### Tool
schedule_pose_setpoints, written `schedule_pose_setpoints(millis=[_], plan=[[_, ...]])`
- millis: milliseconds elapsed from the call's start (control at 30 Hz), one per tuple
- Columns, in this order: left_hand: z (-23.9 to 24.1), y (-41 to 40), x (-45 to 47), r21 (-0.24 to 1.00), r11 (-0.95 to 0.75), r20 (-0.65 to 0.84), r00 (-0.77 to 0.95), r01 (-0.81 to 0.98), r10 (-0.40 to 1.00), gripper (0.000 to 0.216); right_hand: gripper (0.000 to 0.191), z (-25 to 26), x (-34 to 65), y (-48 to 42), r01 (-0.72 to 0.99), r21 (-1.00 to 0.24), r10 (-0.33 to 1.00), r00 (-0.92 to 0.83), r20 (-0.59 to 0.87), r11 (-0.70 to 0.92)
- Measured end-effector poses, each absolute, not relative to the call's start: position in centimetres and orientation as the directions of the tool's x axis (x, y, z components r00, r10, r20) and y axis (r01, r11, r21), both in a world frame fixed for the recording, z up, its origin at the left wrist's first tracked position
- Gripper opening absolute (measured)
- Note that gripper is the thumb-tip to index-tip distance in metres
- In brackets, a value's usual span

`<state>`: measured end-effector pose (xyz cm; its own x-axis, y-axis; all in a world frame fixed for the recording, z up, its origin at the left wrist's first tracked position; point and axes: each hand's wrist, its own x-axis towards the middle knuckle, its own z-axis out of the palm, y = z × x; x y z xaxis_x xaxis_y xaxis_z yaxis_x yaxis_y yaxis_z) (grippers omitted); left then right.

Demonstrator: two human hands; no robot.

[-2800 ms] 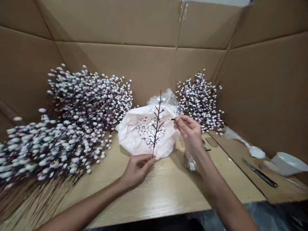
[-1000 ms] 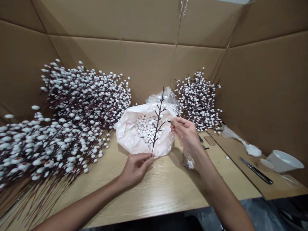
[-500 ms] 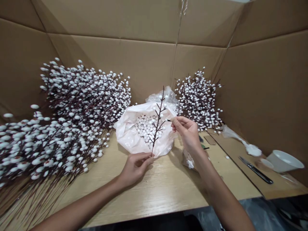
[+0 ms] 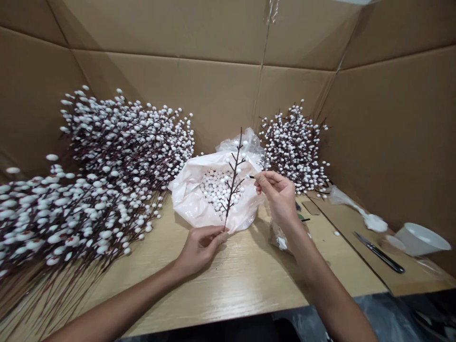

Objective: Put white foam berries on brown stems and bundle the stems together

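Observation:
My left hand point(image 4: 201, 247) pinches the bottom of a thin dark twig point(image 4: 234, 178) and holds it upright in front of a pale plastic bag of small white beads point(image 4: 217, 190). The twig carries a few white beads near its top. My right hand point(image 4: 278, 192) is closed in a pinch on a short dark stick with a white tip point(image 4: 250, 176), held just right of one side branch of the twig.
Large heaps of beaded branches point(image 4: 103, 161) cover the left of the wooden table point(image 4: 231, 280); a smaller bunch point(image 4: 294, 147) stands at the back right. A white bowl point(image 4: 420, 237), a dark knife-like tool point(image 4: 379, 252) and cardboard walls point(image 4: 392, 123) lie to the right.
The view has shifted slightly. My right hand's pinch has stayed close to the twig's side branch, shifting only slightly; my left hand still holds the twig upright.

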<state>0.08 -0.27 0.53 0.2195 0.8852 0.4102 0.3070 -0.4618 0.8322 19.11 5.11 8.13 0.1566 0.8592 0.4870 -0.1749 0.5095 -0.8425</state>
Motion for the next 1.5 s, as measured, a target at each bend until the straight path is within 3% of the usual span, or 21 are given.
schedule_pose_setpoints(millis=[400, 733, 900, 1067, 1200, 1367, 1500], plan=[[0.8, -0.2, 0.2, 0.846, -0.435, 0.384, 0.214, 0.308, 0.898, 0.02, 0.013, 8.4, 18.9, 4.8, -0.171, -0.874, 0.89, 0.131, 0.437, 0.455], [0.7, -0.2, 0.2, 0.852, -0.424, 0.371, 0.218, 0.307, 0.903, 0.022, 0.029, 8.7, 18.8, 4.9, -0.429, -0.871, 0.97, 0.068, 0.234, 0.24], [0.7, -0.3, 0.2, 0.859, -0.417, 0.366, 0.215, 0.298, 0.906, 0.021, 0.029, 9.0, 18.8, 4.9, -0.48, -0.856, 0.98, 0.049, 0.193, 0.193], [0.6, -0.2, 0.2, 0.86, -0.418, 0.366, 0.218, 0.292, 0.905, 0.021, 0.028, 9.2, 19.0, 4.7, -0.469, -0.852, 0.97, 0.05, 0.238, 0.233], [0.6, -0.2, 0.3, 0.853, -0.426, 0.371, 0.225, 0.301, 0.901, 0.021, 0.025, 9.5, 19.7, 4.5, -0.424, -0.827, 0.927, 0.114, 0.356, 0.37], [-0.1, 0.0, 0.1, 0.827, -0.459, 0.406, 0.22, 0.325, 0.887, 0.022, 0.01, 10.0, 20.5, 4.3, -0.259, -0.726, 0.771, 0.241, 0.59, 0.637], [-0.9, 0.2, 0.0, 0.822, -0.476, 0.432, 0.201, 0.313, 0.879, 0.022, 0.005, 10.5, 20.0, 4.1, -0.111, -0.657, 0.656, 0.296, 0.694, 0.746]])
